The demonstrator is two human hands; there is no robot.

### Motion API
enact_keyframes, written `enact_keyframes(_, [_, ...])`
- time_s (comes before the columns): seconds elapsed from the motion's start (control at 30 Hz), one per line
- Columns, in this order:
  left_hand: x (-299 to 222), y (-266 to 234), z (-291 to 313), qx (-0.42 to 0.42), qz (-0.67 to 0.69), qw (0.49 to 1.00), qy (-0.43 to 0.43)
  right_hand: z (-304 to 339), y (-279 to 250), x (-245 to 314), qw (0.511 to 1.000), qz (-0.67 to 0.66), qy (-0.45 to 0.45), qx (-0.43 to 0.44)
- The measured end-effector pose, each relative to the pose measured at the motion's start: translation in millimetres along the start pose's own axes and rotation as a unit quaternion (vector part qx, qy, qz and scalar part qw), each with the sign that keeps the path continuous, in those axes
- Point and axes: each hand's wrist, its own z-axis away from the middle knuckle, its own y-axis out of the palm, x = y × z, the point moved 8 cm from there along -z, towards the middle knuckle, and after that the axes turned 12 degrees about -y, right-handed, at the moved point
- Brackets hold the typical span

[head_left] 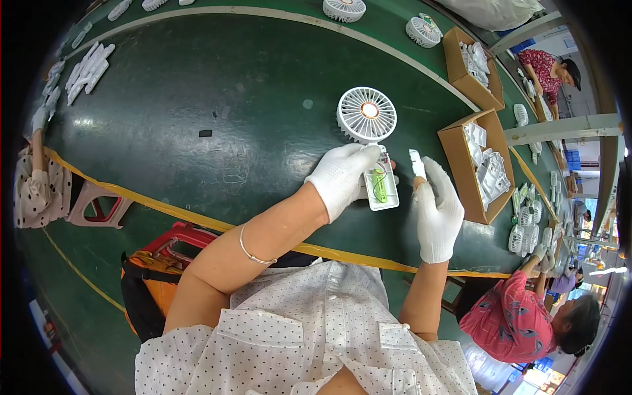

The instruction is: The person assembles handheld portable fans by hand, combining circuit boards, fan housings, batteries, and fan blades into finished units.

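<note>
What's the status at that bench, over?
Left grip holding fan by opened handle, battery showing. Right grip on small white part. Cardboard box off right, touching neither.

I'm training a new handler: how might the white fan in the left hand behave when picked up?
The fan looks ribbed and plastic, so probably stiff. Its wide round head could make it top-heavy. The handle stands open, so the green battery might get knocked loose.

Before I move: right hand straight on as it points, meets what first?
Probably the far fan beside the farther box, past green tabletop and a pale strip; whether that strip is raised is unclear. Right hand, with its small white part, seems to clear the near fan.
</note>
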Motion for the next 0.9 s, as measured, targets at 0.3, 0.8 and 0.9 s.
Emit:
enact_keyframes(0.3, [-1.6,1.6,0.6,0.03,0.061,0.998,-0.006,-6.4,36.3,36.2,0.962,0.179,-0.197,0.068])
enact_keyframes(0.8, [-8.3,7.7,10.9,-0.011,-0.077,0.993,0.092,19.7,57.9,48.5,0.897,0.314,-0.308,0.033])
enact_keyframes(0.9, [-13.8,10.1,10.9,0.03,-0.083,0.99,0.106,30.1,56.0,48.9,0.924,0.246,-0.292,0.025])
